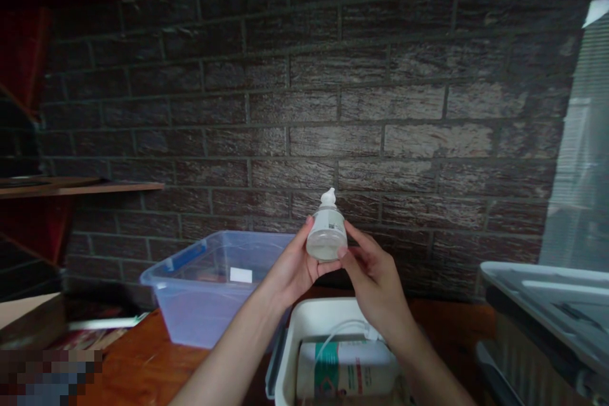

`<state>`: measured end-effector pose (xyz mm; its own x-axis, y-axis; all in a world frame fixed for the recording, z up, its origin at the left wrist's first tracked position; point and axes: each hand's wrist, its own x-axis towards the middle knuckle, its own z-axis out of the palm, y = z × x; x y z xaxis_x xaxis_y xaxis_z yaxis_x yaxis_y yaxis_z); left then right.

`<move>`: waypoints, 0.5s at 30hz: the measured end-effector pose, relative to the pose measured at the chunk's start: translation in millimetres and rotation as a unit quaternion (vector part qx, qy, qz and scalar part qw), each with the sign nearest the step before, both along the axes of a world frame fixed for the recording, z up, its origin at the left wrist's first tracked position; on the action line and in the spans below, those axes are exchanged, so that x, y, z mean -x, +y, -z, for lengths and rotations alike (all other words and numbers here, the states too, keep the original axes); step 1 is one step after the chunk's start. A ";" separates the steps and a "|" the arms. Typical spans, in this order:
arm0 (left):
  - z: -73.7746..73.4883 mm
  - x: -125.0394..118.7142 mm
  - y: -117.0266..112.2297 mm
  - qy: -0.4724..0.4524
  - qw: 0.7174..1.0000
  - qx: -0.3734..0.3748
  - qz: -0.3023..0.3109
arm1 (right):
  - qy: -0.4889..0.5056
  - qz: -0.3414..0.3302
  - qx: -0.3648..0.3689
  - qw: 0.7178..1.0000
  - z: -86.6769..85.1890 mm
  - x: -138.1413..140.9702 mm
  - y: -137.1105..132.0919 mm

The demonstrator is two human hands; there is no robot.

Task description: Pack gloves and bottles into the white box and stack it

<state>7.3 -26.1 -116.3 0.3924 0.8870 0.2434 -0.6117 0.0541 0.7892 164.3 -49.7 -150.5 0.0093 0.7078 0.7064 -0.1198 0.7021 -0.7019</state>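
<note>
A small clear bottle with a white nozzle cap and a white label is raised in front of the dark brick wall. My left hand grips it from the left, thumb and fingers curled round its side. Opposite it, my right hand pinches the bottle's lower right edge with thumb and fingers. Both hands hover above a white tub that holds a teal-and-white package and a thin white cable.
A translucent blue plastic bin stands on the reddish wooden table to the left. A grey lidded crate sits at the right. Wooden shelves line the left wall. A window blind is at the right.
</note>
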 end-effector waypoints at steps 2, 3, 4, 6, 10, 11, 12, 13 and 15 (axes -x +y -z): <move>-0.1 0.3 -0.5 -0.001 1.000 0.003 0.011 | -0.030 0.044 -0.022 0.998 0.8 0.3 -0.8; 0.0 0.0 -1.1 0.001 1.000 0.003 0.014 | -0.046 0.068 -0.032 0.996 0.6 0.2 -1.7; 0.2 -0.7 -2.1 0.005 1.000 0.004 0.015 | -0.059 0.092 -0.041 0.993 0.0 0.0 -2.8; 0.4 -2.6 -4.8 0.011 1.000 0.006 0.019 | -0.080 0.135 -0.051 0.986 -1.7 -1.0 -5.4; 1.4 -5.6 -10.1 0.018 0.999 -0.004 0.028 | -0.118 0.191 -0.068 0.972 -4.5 -3.7 -9.4; 2.3 -5.5 -10.3 0.021 0.999 -0.012 0.024 | -0.130 0.193 -0.077 0.970 -4.8 -4.0 -10.0; 3.6 -5.1 -9.9 0.026 0.999 -0.021 0.017 | -0.141 0.192 -0.086 0.967 -4.9 -4.2 -10.5; 5.2 -4.4 -8.9 0.033 0.999 -0.030 0.007 | -0.154 0.188 -0.094 0.966 -5.1 -4.2 -11.1; 8.8 -2.6 -5.7 0.051 0.997 -0.052 -0.021 | -0.174 0.177 -0.107 0.963 -5.6 -3.6 -12.4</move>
<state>9.9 -31.9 -125.1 0.3828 0.8754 0.2951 -0.5282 -0.0546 0.8473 167.9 -62.1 -144.9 -0.0409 0.5426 0.8390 0.3695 0.7884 -0.4918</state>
